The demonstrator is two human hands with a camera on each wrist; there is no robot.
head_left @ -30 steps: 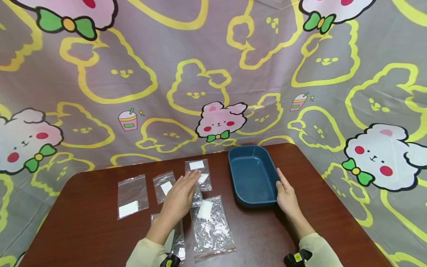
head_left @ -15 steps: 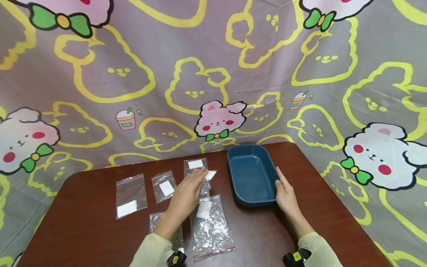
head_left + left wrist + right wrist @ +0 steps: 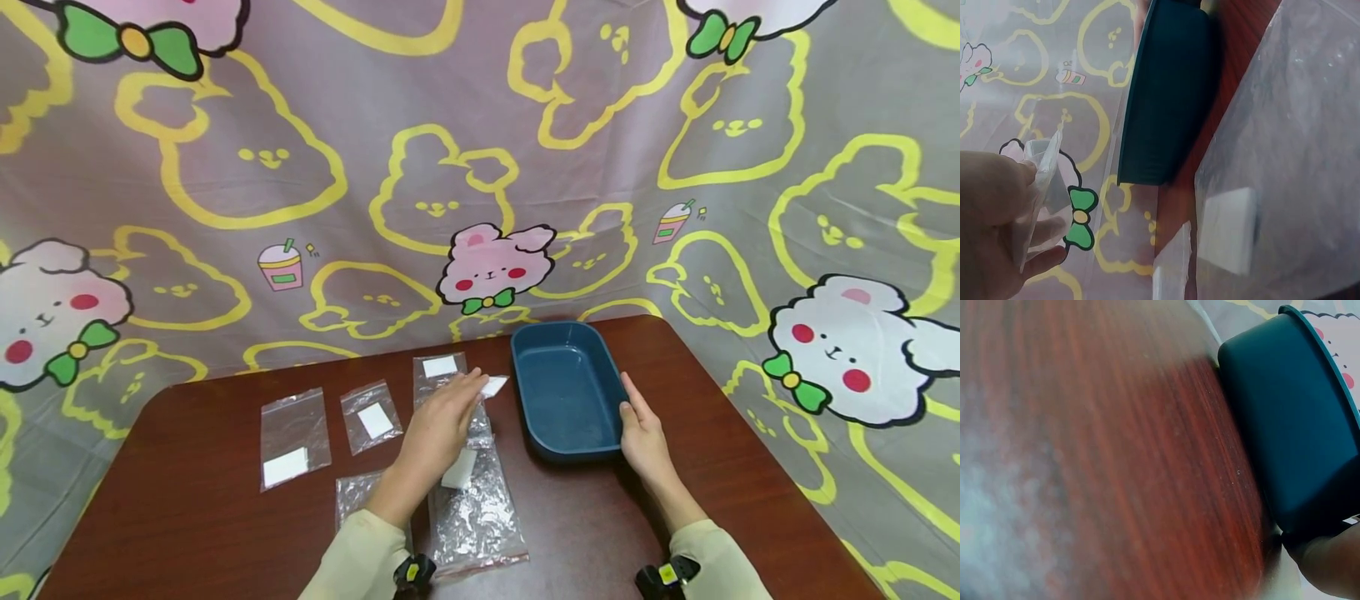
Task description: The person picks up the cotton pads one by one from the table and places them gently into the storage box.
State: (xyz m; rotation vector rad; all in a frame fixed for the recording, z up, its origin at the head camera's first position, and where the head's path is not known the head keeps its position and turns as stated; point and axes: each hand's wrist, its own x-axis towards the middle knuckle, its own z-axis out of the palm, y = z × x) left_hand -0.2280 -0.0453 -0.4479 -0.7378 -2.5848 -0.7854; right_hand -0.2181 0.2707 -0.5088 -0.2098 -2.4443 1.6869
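My left hand (image 3: 438,425) pinches a small clear zip bag (image 3: 1040,206) with a white piece (image 3: 493,386) showing past the fingertips. In the head view this hand is above the bags, left of a dark blue plastic basin (image 3: 566,400). My right hand (image 3: 643,437) rests at the basin's right side, fingers straight along the outer wall and thumb at the rim. The right wrist view shows the basin's outer wall (image 3: 1297,419) with part of the hand at its lower end. Inside the basin only the bare floor shows.
Other clear zip bags with white rectangular pieces lie on the brown table (image 3: 202,517): one at far left (image 3: 296,429), one beside it (image 3: 371,417), one at the back (image 3: 438,365). A larger bag (image 3: 480,525) lies nearer me, another (image 3: 356,496) partly under my left forearm. A patterned cloth (image 3: 360,183) hangs behind.
My left hand has moved right toward the basin, carrying the small zip bag away from the back bag. My right hand and the basin have stayed in place.
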